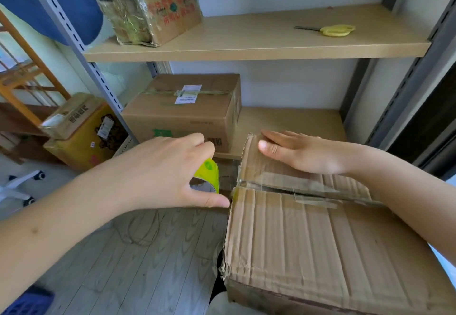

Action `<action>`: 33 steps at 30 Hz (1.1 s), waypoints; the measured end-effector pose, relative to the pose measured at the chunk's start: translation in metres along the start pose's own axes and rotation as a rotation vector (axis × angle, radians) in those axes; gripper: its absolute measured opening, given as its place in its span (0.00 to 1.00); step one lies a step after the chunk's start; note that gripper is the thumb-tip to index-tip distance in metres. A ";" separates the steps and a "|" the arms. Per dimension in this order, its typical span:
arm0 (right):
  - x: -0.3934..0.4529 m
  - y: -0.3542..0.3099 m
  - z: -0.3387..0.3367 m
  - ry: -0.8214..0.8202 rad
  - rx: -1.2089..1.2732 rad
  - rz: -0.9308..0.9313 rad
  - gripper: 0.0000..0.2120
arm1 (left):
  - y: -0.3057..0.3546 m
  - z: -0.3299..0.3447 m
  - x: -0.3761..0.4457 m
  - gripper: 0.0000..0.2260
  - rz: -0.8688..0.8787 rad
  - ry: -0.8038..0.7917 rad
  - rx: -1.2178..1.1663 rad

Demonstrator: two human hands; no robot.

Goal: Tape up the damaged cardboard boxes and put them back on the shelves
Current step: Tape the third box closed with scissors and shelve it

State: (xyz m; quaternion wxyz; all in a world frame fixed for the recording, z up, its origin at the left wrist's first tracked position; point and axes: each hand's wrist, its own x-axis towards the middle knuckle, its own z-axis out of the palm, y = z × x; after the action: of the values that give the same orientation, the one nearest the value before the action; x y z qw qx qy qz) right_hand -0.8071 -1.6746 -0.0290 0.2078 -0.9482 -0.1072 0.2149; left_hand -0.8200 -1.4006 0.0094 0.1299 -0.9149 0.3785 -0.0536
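Here, the left hand [170,169] curls its fingers and thumb around a green tape roll [208,177], just at nine o'clock of the crumpled box [308,238]. The right hand [303,153] lies flat on the box's far flap, fingers straight and close together. At twelve o'clock, yellow scissors [332,30] rest on the upper shelf [246,43].

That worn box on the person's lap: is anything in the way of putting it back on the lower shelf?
Nothing visible blocks it. The worn box sits just in front of the lower shelf, whose right part looks bare; a sealed box fills only the left part. The right hand presses its flap and the left hand holds the tape roll.
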 end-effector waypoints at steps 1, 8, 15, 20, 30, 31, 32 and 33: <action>0.001 0.000 0.001 -0.004 -0.057 -0.007 0.44 | 0.001 0.002 -0.001 0.36 0.010 -0.010 -0.004; 0.006 0.000 0.002 0.000 -0.084 -0.020 0.47 | 0.004 0.003 -0.001 0.39 0.030 -0.026 0.025; 0.007 0.001 0.007 -0.014 -0.158 -0.028 0.51 | 0.002 0.006 0.003 0.37 0.020 -0.019 0.031; 0.010 0.004 0.015 0.027 -0.220 -0.031 0.55 | 0.000 0.017 0.001 0.39 0.041 -0.031 -0.016; 0.008 0.001 0.011 0.006 -0.195 -0.019 0.52 | 0.013 0.027 0.007 0.41 -0.029 0.079 0.001; 0.006 -0.001 0.011 0.003 -0.198 -0.014 0.52 | 0.014 0.029 0.007 0.41 -0.035 0.082 -0.002; 0.004 -0.004 0.012 0.004 -0.204 -0.003 0.54 | 0.016 0.031 0.007 0.41 -0.038 0.085 -0.010; 0.003 -0.008 0.014 0.014 -0.212 0.012 0.56 | 0.017 0.032 0.007 0.40 -0.035 0.091 -0.020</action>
State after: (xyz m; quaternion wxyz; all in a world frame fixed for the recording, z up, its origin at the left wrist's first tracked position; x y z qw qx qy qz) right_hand -0.8115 -1.6617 -0.0381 0.1058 -0.9670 -0.1221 0.1968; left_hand -0.8197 -1.4107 -0.0263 0.1026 -0.9192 0.3686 -0.0937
